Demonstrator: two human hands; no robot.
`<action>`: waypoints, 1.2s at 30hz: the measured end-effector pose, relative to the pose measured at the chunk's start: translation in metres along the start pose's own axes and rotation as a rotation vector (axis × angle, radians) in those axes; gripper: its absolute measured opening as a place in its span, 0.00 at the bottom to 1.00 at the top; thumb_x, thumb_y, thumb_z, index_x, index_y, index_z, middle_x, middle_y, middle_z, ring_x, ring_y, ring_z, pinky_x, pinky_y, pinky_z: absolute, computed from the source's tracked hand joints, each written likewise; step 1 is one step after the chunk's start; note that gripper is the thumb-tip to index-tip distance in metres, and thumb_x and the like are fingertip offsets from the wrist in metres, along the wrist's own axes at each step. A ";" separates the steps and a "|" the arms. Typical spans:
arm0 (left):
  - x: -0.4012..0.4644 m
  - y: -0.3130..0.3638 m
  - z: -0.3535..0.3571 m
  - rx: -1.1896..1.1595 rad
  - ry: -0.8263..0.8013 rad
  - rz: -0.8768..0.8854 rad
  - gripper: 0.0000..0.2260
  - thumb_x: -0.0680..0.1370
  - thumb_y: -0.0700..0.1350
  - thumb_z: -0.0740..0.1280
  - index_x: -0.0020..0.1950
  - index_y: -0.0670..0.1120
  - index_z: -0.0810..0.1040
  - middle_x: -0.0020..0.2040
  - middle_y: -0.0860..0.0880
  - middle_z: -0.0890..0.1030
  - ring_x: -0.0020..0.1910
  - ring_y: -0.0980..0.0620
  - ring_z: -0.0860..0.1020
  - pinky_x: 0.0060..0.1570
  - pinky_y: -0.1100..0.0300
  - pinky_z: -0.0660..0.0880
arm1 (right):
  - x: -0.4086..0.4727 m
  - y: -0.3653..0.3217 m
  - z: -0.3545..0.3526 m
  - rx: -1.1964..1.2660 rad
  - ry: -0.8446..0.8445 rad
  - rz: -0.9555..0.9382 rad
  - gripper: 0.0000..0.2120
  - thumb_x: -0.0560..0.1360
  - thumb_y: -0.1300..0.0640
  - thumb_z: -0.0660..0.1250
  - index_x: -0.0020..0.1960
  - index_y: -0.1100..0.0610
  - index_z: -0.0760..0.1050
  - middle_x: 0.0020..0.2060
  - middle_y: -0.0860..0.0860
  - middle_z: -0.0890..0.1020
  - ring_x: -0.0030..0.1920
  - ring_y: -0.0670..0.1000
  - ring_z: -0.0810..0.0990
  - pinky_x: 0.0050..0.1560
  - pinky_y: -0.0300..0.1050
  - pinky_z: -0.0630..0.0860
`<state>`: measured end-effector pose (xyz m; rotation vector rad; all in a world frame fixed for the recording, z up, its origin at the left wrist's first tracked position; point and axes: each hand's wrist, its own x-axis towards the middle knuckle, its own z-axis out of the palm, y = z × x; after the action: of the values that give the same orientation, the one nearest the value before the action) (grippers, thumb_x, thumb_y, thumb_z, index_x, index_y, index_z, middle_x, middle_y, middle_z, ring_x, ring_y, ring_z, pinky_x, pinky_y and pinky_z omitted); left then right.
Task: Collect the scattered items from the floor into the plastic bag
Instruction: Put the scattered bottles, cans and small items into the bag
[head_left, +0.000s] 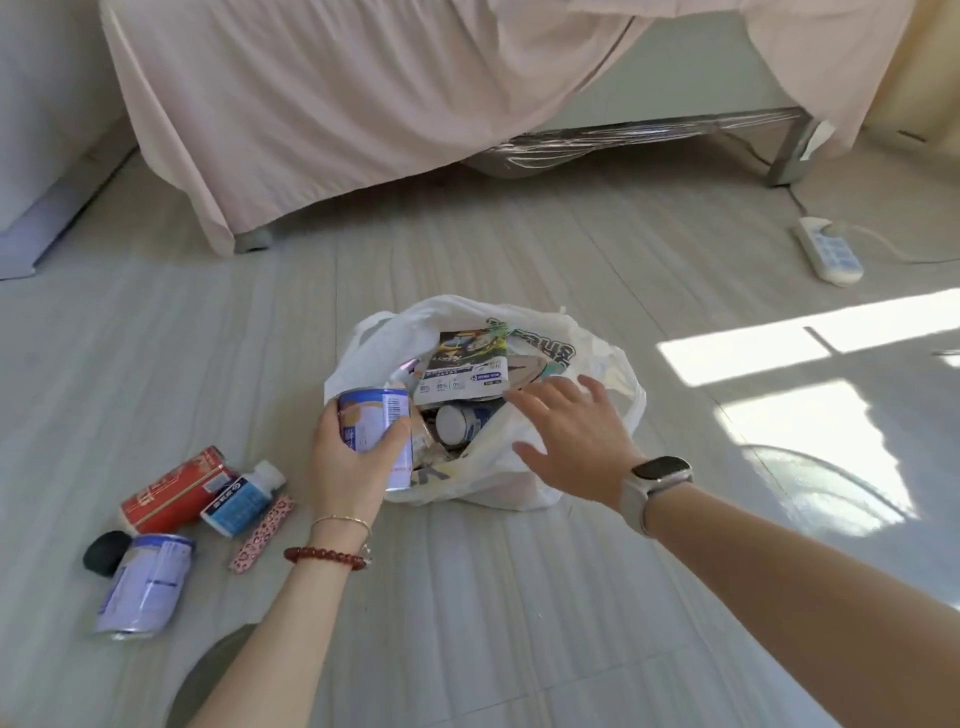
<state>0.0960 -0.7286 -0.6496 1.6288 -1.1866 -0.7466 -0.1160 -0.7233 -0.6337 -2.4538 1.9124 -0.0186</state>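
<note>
We see two bare arms with no sleeves. Our left hand (348, 457) has a thin gold chain (340, 521) and a string of round dark red beads (324, 557) at the wrist. Our right hand (569, 434) has a pale watch (658, 480) with a dark square face.

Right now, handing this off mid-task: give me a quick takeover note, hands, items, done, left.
Left hand: fingers wrapped around a purple can at the rim of the plastic bag.
Right hand: open, resting on the bag's near edge, holding nothing.
Done: a printed packet and other items are in the bag.
Left on the floor: red tin, blue-label bottle, patterned strip, black object, second purple can.
</note>
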 end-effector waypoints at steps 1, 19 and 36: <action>0.002 0.002 0.005 0.007 -0.012 0.020 0.18 0.69 0.44 0.73 0.55 0.47 0.71 0.51 0.50 0.74 0.51 0.50 0.74 0.52 0.57 0.70 | -0.003 0.005 0.006 -0.134 -0.072 -0.060 0.32 0.75 0.44 0.60 0.73 0.49 0.51 0.73 0.52 0.60 0.72 0.55 0.57 0.71 0.62 0.50; 0.018 -0.003 0.063 0.765 -0.495 0.564 0.34 0.68 0.59 0.70 0.71 0.54 0.61 0.66 0.49 0.71 0.65 0.47 0.65 0.61 0.53 0.63 | -0.046 0.045 0.015 -0.191 0.419 -0.504 0.04 0.69 0.59 0.71 0.38 0.55 0.77 0.31 0.49 0.77 0.30 0.52 0.74 0.32 0.43 0.70; -0.017 -0.024 0.026 0.882 -0.575 0.497 0.33 0.64 0.68 0.44 0.51 0.54 0.80 0.51 0.53 0.81 0.57 0.51 0.74 0.67 0.52 0.52 | -0.070 0.043 0.002 -0.141 0.528 -0.363 0.11 0.75 0.52 0.59 0.40 0.54 0.76 0.30 0.50 0.75 0.30 0.53 0.72 0.36 0.44 0.59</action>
<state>0.0759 -0.7198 -0.6828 1.6896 -2.4774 -0.3704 -0.1751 -0.6663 -0.6364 -3.0966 1.6120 -0.6163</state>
